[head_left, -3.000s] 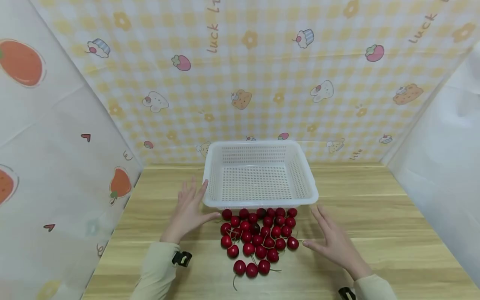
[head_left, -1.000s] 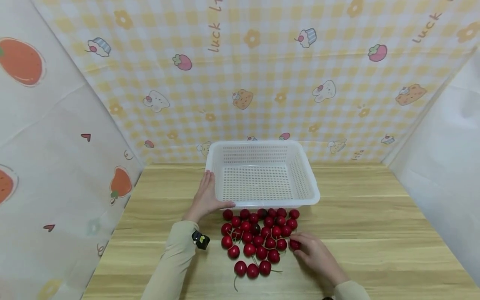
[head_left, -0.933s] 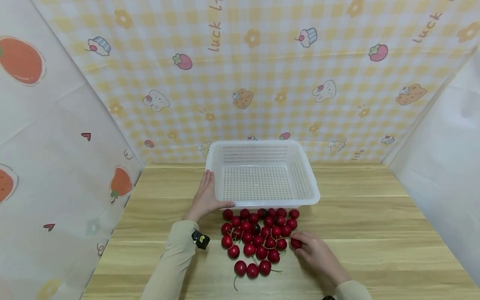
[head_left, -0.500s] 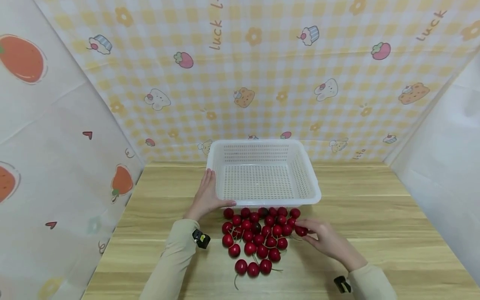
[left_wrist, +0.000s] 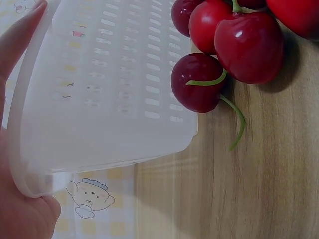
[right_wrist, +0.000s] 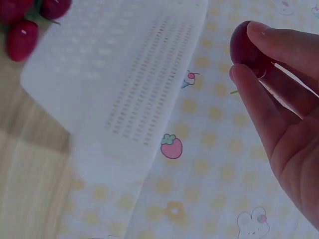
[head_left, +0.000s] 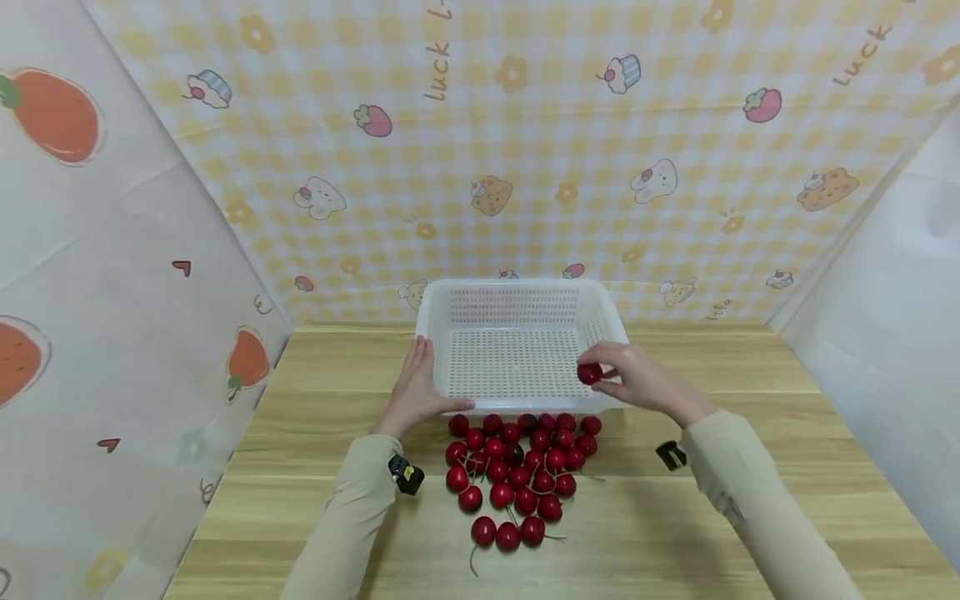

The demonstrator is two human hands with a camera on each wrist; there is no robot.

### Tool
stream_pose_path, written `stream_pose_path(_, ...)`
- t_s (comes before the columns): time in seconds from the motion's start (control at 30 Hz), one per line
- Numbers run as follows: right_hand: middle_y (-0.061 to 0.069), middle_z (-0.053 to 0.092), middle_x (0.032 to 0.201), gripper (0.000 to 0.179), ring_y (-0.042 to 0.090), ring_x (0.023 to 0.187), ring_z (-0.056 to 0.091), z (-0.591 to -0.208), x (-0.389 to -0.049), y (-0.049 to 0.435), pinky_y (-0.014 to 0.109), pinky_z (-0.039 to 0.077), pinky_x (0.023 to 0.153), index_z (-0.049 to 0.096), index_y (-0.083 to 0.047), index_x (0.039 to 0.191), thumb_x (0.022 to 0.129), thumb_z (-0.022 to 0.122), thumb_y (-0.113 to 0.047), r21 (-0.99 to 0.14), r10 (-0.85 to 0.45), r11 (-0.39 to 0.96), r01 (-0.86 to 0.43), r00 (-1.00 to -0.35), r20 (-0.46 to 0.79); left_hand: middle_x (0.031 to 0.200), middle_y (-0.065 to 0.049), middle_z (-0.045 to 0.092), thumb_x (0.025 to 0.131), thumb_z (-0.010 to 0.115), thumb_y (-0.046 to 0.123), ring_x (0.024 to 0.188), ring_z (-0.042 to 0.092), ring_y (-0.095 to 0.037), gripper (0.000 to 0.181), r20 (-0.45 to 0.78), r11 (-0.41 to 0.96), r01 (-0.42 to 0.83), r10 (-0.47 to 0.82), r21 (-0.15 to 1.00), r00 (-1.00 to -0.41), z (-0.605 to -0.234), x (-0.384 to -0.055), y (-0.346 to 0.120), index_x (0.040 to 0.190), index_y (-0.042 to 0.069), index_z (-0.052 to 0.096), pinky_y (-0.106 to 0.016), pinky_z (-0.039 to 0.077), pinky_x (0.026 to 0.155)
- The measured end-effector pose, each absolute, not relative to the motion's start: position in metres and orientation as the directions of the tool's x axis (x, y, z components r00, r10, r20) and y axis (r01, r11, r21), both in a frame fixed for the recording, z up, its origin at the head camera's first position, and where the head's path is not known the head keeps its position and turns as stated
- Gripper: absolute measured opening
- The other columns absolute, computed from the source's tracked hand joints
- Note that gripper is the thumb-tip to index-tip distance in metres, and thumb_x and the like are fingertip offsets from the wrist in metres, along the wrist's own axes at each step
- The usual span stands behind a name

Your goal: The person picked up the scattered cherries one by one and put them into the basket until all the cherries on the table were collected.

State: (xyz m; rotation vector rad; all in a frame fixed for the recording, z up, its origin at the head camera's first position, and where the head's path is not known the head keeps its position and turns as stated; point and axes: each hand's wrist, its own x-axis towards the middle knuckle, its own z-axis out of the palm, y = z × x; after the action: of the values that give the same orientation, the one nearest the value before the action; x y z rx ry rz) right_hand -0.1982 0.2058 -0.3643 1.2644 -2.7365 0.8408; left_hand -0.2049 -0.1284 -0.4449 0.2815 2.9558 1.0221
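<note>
A white perforated plastic basket (head_left: 517,404) stands on the wooden table, its inside bare. My left hand (head_left: 415,392) holds its front left corner, thumb along the front rim and fingers at the left side. In the left wrist view the basket's rim (left_wrist: 20,114) runs between thumb and fingers. Over the basket's right front part, my right hand (head_left: 633,379) pinches a dark red cherry (head_left: 589,373) between thumb and fingertips. The right wrist view shows this cherry (right_wrist: 246,47) with a bit of green stem below. Several loose cherries (head_left: 501,495) lie in front of the basket.
The wooden table (head_left: 675,517) reaches back to a yellow checked cloth backdrop (head_left: 480,125) right behind the basket. White sheets (head_left: 97,250) hang at both sides. Three cherries (head_left: 507,537) form a row nearest me, some with green stems.
My left hand has moved onto the basket's corner. My right hand has picked the cherry from the pile's right side and carried it up and forward over the basket.
</note>
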Motion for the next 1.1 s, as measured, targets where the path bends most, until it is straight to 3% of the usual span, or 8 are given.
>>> stream_pose_path(0.13, 0.017, 0.063, 0.100, 0.029, 0.029, 0.090, 0.061, -0.358, -0.226, 0.194, 0.024, 0.055, 0.068, 0.062, 0.005, 0.101, 0.073, 0.067, 0.008, -0.416, -0.733, 0.543, -0.729, -0.654, 0.189, 0.150, -0.021, 0.002, 0.050, 0.083, 0.051, 0.139, -0.002, -0.029, 0.132, 0.063, 0.767, 0.172, 0.170, 0.619, -0.983, -0.444, -0.204, -0.128, 0.143, -0.005, 0.008, -0.041, 0.004, 0.113)
stream_pose_path(0.37, 0.016, 0.065, 0.094, 0.026, 0.027, 0.086, 0.061, -0.354, -0.267, 0.170, 0.037, 0.055, 0.070, 0.065, 0.003, 0.096, 0.071, 0.069, 0.007, -0.346, -0.747, 0.587, -0.731, -0.655, 0.116, 0.150, -0.020, 0.001, 0.052, 0.082, 0.052, 0.139, -0.004, -0.028, 0.131, 0.042, 0.778, 0.168, 0.180, 0.605, -0.983, -0.446, -0.206, -0.128, 0.143, -0.006, 0.006, -0.039, 0.003, 0.113)
stream_pose_path(0.67, 0.011, 0.064, 0.098, 0.027, 0.020, 0.083, 0.058, -0.357, -0.308, 0.141, 0.032, 0.051, 0.073, 0.065, -0.001, 0.101, 0.075, 0.065, 0.004, -0.346, -0.696, 0.688, -0.638, -0.715, -0.065, 0.150, -0.021, 0.004, 0.050, 0.080, 0.057, 0.139, -0.002, -0.028, 0.133, 0.046, 0.787, 0.165, 0.172, 0.594, -0.984, -0.444, -0.204, -0.129, 0.142, -0.006, 0.009, -0.038, 0.004, 0.113)
stream_pose_path(0.87, 0.006, 0.061, 0.082, 0.019, 0.018, 0.072, 0.051, -0.376, -0.325, 0.124, 0.025, 0.045, 0.062, 0.065, -0.004, 0.092, 0.075, 0.062, 0.005, -0.334, -0.649, 0.748, -0.574, -0.736, -0.189, 0.150, -0.022, 0.003, 0.049, 0.081, 0.056, 0.139, -0.001, -0.029, 0.134, 0.053, 0.777, 0.170, 0.173, 0.606, -0.983, -0.443, -0.203, -0.129, 0.142, -0.007, 0.008, -0.040, 0.005, 0.113)
stream_pose_path(1.1, 0.004, 0.061, 0.084, 0.020, 0.019, 0.077, 0.053, -0.401, -0.334, 0.110, 0.027, 0.046, 0.065, 0.065, -0.006, 0.093, 0.075, 0.067, 0.003, -0.255, -0.510, 0.858, -0.445, -0.795, -0.328, 0.150, -0.021, 0.003, 0.048, 0.082, 0.056, 0.139, -0.001, -0.028, 0.134, 0.054, 0.771, 0.163, 0.166, 0.616, -0.985, -0.444, -0.203, -0.129, 0.143, -0.006, 0.008, -0.040, 0.005, 0.113)
